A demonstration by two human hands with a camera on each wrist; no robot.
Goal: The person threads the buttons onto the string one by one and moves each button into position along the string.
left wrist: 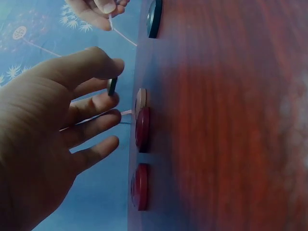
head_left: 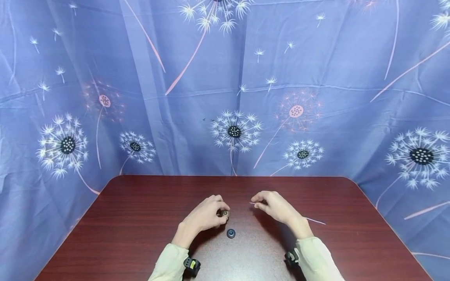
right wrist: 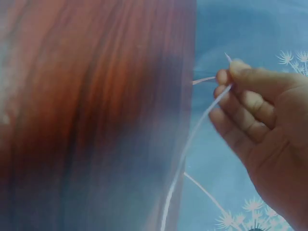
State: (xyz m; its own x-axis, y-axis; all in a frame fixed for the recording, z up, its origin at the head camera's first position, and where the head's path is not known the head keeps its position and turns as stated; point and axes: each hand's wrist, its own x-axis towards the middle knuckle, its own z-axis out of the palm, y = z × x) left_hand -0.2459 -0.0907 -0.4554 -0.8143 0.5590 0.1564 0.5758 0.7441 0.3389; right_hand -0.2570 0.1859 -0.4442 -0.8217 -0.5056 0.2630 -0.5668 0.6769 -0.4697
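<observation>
My left hand pinches a small round button between thumb and index finger. In the left wrist view that button shows edge-on, the other fingers spread below it. To its right in the head view, my right hand pinches a thin pale string near one end. A short tip of the string pokes out past the thumb in the right wrist view, and the long part hangs down from the fingers. The two hands are apart, with the string's tip pointing toward the button.
A dark blue button lies on the brown table in front of the left hand. The left wrist view also has a red button, another red button and a pinkish one. A blue dandelion-print cloth hangs behind.
</observation>
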